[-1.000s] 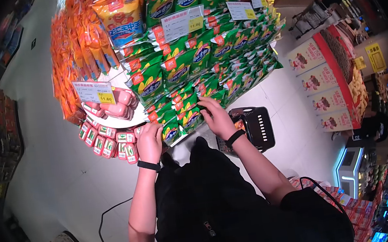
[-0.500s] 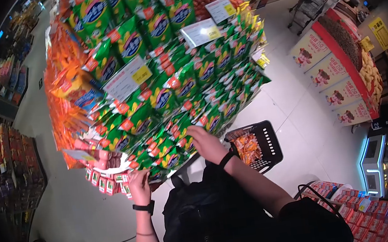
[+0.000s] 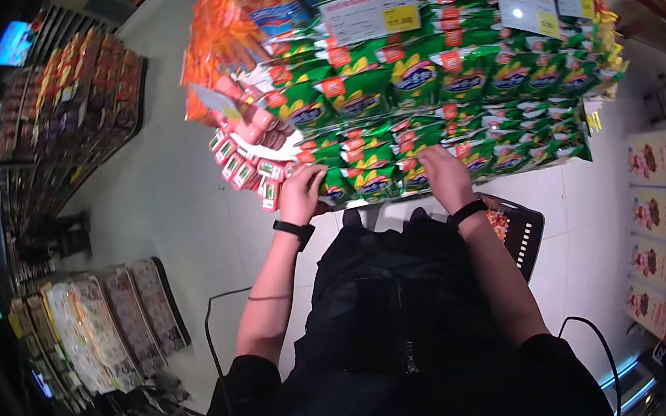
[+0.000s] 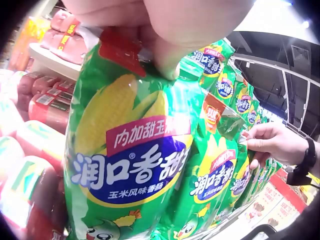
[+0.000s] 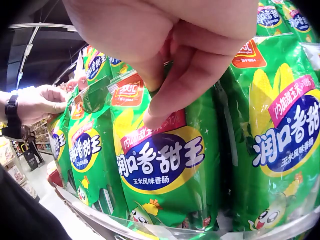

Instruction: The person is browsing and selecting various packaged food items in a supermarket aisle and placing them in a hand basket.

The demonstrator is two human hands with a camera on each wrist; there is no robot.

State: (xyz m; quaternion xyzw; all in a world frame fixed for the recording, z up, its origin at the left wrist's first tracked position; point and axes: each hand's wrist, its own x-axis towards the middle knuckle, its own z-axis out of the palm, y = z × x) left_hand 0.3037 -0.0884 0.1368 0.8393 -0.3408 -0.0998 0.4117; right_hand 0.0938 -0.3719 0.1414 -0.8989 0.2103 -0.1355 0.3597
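Note:
Green bags of corn-flavoured sausages (image 3: pixel 353 104) stand in packed rows on the stand in front of me. At the front row's left end, my left hand (image 3: pixel 300 197) pinches the top of one sausage bag (image 4: pixel 125 140), which stands upright in the left wrist view. Farther right along this row, my right hand (image 3: pixel 448 178) grips another sausage bag (image 5: pixel 165 160) near its top edge. Its thumb and fingers hang over the bag's red label in the right wrist view. Pink wrapped sausages (image 4: pixel 42 110) lie just left of the left hand's bag.
Price cards (image 3: pixel 371 15) stand above the rows. Orange bags (image 3: pixel 216 51) fill the stand's left end. On the floor by my right forearm is a black shopping basket (image 3: pixel 529 237) with orange packets inside. Printed boxes (image 3: pixel 656 233) stand to the right; shelves (image 3: pixel 88 105) are on the left.
The head view has swung, so the stand now lies straighter ahead and the basket is partly behind my right forearm. Both hands stay at the front row of bags.

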